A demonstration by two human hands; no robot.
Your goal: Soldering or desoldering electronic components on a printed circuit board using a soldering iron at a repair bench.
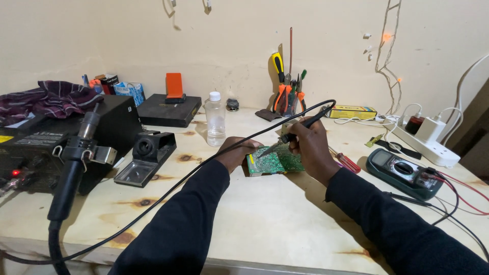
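While circuit board [272,162] lies between hands — left hand [235,153] grips its edge | right hand [310,145] holds soldering iron [295,130]

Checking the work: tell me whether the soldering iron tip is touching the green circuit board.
Cannot tell. In the head view the soldering iron in the right hand points at the green circuit board, but contact is too small to see.

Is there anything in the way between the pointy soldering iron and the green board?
Nothing visible blocks it. The right hand holds the black soldering iron with its tip right at the green circuit board, which the left hand steadies on the pale wooden table. The iron's black cable trails away leftward.
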